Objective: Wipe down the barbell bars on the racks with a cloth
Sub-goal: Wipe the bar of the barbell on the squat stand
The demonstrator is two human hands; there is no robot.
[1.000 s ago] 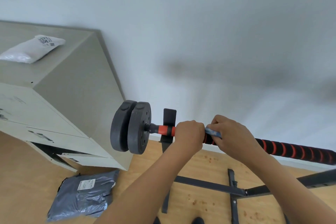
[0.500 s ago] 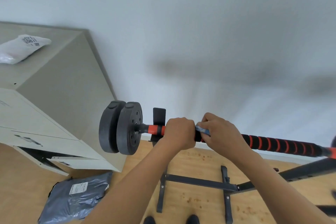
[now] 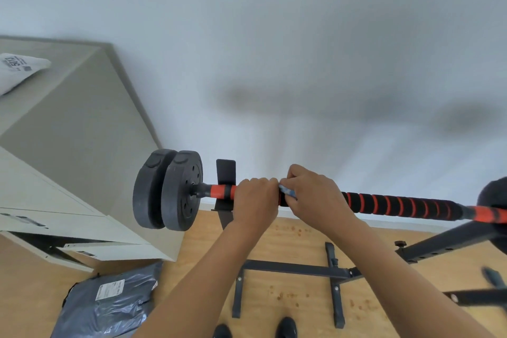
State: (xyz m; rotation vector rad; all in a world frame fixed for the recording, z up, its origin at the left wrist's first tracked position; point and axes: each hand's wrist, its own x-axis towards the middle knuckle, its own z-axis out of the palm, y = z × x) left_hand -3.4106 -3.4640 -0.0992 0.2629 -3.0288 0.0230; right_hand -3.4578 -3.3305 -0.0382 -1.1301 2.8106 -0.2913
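Blue cloth mostly hidden under right hand clutching it round bar; left hand grips bar.

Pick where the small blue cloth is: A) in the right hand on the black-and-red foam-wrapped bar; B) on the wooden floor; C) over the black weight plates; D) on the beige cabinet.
A: the blue cloth shows under the right hand, held against the black-and-red bar.
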